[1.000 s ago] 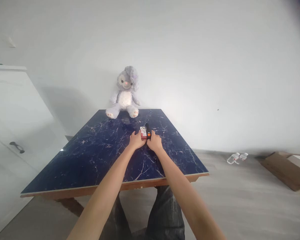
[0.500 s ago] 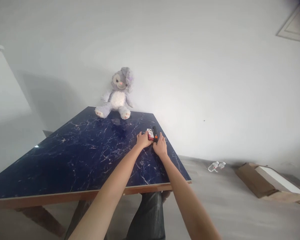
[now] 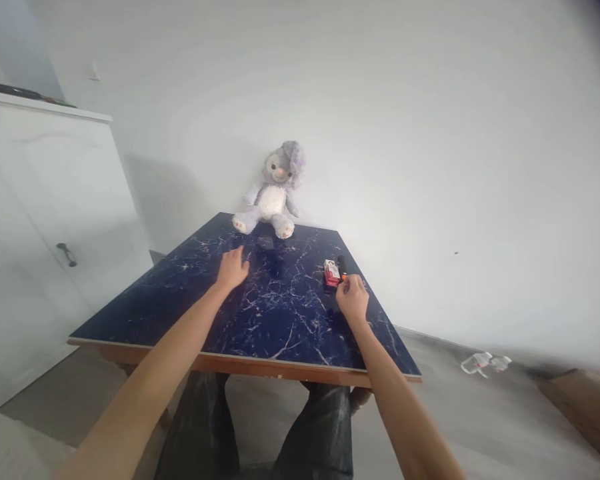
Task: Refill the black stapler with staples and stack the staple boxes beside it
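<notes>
My left hand (image 3: 233, 269) is over the left middle of the blue table, open with its fingers stretched out and nothing in it. My right hand (image 3: 353, 298) is closed at the table's right side, its fingers curled round the near end of a slim black object with an orange part (image 3: 342, 265). What kind of object it is cannot be made out, as the hand covers part of it. Just left of it stands a small red and white box (image 3: 331, 272), which neither hand grips.
A lilac plush toy (image 3: 272, 200) sits at the back of the marbled blue table (image 3: 280, 327), against the wall. A white cabinet (image 3: 65, 200) stands on the left. Clear plastic bottles (image 3: 483, 363) and a cardboard box (image 3: 580, 407) are on the floor at right.
My left hand has let go of the red and white box and moved left across the table. My right hand has closed at the black object's near end. The view has swung left.
</notes>
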### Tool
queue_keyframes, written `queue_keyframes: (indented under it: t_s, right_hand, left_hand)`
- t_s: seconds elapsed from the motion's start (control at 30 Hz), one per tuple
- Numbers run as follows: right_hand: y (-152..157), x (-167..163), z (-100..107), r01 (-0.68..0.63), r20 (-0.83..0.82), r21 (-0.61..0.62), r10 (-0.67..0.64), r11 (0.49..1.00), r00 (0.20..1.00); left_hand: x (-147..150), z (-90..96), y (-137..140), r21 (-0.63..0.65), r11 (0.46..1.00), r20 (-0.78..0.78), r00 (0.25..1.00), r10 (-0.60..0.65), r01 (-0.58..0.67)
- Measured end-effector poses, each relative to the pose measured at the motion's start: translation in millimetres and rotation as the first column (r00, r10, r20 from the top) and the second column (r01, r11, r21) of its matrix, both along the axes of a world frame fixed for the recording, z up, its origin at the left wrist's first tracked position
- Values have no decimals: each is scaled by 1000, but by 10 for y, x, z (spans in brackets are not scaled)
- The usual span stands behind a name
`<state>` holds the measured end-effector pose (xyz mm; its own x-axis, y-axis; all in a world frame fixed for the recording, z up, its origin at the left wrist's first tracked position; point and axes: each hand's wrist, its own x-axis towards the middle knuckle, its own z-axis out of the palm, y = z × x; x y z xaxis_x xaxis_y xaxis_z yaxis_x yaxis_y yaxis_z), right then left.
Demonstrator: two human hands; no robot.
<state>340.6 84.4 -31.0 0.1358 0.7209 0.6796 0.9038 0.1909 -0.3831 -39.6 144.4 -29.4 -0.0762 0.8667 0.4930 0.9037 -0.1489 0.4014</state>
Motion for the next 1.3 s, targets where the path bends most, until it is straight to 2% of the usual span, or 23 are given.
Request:
queue_keyframes:
  t_s: [0.03,0.1,0.17,0.23,0.3,0.4,0.5,0.6,0.7,0.77,0.9,1.0,1.1,1.2,1.3]
  right_hand:
    - [-7,-80,7,9,-17,4,-9,1000,1000]
    - [-16,-298,23,2,-48,16,-1,1000,999]
    - [-24,-575,41,-65,-47,20,65,998,997]
    - [-30,-870,65,-163,-16,-7,163,987,986]
    - [-29,-1136,96,-225,1,-54,226,973,974]
    - [2,-1416,139,-281,8,-93,283,955,959]
    - [91,-1526,128,-348,65,-126,358,929,931]
    - [224,-1509,47,-387,94,-239,418,890,903]
    - [330,-1452,-50,-413,78,-337,462,846,884]
    - [348,-1422,-93,-420,69,-344,468,840,881]
    - [279,-1381,-123,-460,53,-345,506,818,861]
    - [228,-1363,-127,-501,30,-357,546,788,837]
    - [217,-1372,-132,-522,11,-372,566,768,824]
    - [212,-1399,-123,-499,-19,-347,526,794,850]
    - [206,-1377,-60,-437,-93,-201,427,877,899]
  left_hand:
    - [-228,24,-61,-25,995,19,995,101,-101]
    - [-533,63,-182,-106,948,108,944,312,-301]
    - [-628,84,-278,-199,901,135,900,415,-386]
    - [-571,88,-338,-216,933,88,946,313,-289]
    - [-458,80,-371,-224,972,22,997,76,-70]
    - [-338,72,-413,-227,971,-8,997,-75,72]
    - [-293,95,-483,-109,991,-43,996,-82,77]
    - [-229,139,-577,34,997,-81,994,-68,71]
    - [-134,151,-643,95,987,-121,985,-120,132]
    - [-96,134,-648,34,979,-143,970,-195,202]
    - [-116,88,-594,-189,937,-110,941,-319,295]
    - [-93,61,-574,-202,940,-110,947,-302,276]
    - [71,49,-616,-180,963,-128,966,-223,199]
    - [304,57,-684,-88,984,-127,978,-164,154]
    - [431,67,-719,-13,952,-131,944,-304,305]
